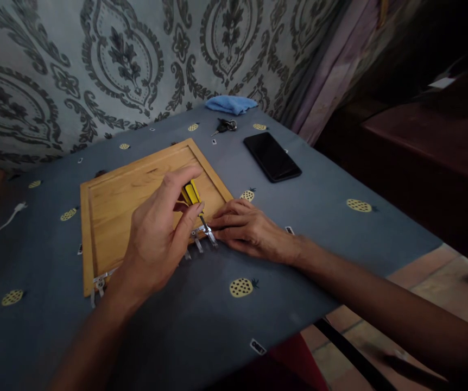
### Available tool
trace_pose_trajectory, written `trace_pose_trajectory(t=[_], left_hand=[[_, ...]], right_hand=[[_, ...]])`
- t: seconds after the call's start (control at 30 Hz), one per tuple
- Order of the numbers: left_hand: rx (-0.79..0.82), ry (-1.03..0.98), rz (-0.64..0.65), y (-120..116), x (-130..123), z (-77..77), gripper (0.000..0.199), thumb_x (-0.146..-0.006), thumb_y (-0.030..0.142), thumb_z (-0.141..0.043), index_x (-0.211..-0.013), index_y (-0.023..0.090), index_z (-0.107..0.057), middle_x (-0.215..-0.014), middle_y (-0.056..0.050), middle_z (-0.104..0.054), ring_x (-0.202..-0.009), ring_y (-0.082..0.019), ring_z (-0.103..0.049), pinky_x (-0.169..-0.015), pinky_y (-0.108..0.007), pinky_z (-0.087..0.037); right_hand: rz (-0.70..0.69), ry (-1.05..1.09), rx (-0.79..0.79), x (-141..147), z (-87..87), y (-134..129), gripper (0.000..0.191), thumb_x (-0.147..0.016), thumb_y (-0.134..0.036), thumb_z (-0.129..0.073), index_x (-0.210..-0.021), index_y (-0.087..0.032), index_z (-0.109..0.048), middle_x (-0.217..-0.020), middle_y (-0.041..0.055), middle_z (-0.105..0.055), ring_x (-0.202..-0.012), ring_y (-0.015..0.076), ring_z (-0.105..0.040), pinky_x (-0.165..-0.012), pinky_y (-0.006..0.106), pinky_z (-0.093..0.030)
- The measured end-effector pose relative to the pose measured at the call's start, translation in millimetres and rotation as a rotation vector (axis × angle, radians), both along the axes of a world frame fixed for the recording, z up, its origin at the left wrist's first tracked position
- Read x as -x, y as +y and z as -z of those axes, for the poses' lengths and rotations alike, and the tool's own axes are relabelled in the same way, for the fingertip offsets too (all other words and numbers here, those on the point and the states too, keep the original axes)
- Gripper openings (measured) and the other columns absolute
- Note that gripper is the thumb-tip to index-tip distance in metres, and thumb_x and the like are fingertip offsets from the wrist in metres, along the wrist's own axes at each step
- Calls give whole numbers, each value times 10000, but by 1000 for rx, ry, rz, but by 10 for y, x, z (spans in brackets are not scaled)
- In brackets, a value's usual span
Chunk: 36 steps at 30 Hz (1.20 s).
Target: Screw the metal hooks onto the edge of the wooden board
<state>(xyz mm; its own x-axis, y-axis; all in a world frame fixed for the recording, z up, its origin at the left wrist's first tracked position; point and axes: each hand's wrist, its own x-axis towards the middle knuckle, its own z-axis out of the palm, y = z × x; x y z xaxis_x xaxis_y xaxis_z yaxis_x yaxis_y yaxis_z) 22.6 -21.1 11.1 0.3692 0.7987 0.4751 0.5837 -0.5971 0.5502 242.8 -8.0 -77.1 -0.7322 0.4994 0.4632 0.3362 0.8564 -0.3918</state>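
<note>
A framed wooden panel (128,201) lies flat on the table, with metal hinges along its near edge. My left hand (156,233) is closed around the yellow and black handle of a screwdriver (192,191). The screwdriver's shaft slants down to the metal hinge (206,232) at the panel's near right corner, and its tip seems to touch it. Beside that corner lies my right hand (254,231), its fingers together against the panel edge and hinge; what they may grip is hidden. A second hinge (100,282) sits at the near left corner, partly behind my left wrist.
A black phone (272,156) lies right of the panel, with keys (225,126) and a blue cloth (231,104) farther back. A white cable with a plug (19,207) is at the left. The table's cover (299,233) has a pineapple print; a patterned wall stands behind.
</note>
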Motion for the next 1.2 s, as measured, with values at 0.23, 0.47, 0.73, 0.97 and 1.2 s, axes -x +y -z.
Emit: trace_pose_trajectory(t=[0.23, 0.47, 0.73, 0.97, 1.2], left_hand=[[-92, 40, 33, 35, 7, 6, 377, -951, 156, -571, -1310, 241, -496, -1179, -27, -650, -913, -151, -687, -787, -271, -595], [-169, 61, -6, 26, -17, 19, 335, -938, 147, -619, -1258, 207, -539, -1106, -21, -651, -852, -119, -646, -718, -229, -583], [-124, 123, 57, 20, 19, -77, 360, -952, 108, -563, -1297, 204, -528, -1190, -36, -659, -869, -121, -674, -843, -267, -582], [-107, 108, 35, 12, -11, -82, 335, -937, 153, -618, -1261, 210, -555, -1126, -38, -671, -771, -119, -662, -752, -275, -587], [-66, 44, 46, 24, 9, -87, 343, -923, 119, -602, -1251, 213, -561, -1101, -23, -669, -867, -135, -665, -805, -280, -572]], right_hand=[[4, -9, -2, 8, 12, 9, 220, -1010, -225, -518, -1100, -189, -715, -1215, 69, -724, -1137, 238, -580, -997, 454, -414], [1, 9, 1, 6, 19, 6, 199, -995, -210, -543, -1102, -181, -709, -1223, 65, -720, -1135, 239, -578, -982, 451, -417], [2, 5, -9, 0, 26, 13, 210, -1003, -219, -533, -1112, -188, -710, -1210, 61, -725, -1134, 238, -577, -990, 456, -415], [4, 14, -4, 0, 26, 3, 211, -993, -212, -549, -1134, -189, -705, -1229, 59, -720, -1148, 247, -576, -992, 470, -414], [-3, 6, -12, 1, 19, 11, 206, -994, -212, -546, -1122, -178, -705, -1212, 72, -725, -1127, 251, -584, -968, 469, -427]])
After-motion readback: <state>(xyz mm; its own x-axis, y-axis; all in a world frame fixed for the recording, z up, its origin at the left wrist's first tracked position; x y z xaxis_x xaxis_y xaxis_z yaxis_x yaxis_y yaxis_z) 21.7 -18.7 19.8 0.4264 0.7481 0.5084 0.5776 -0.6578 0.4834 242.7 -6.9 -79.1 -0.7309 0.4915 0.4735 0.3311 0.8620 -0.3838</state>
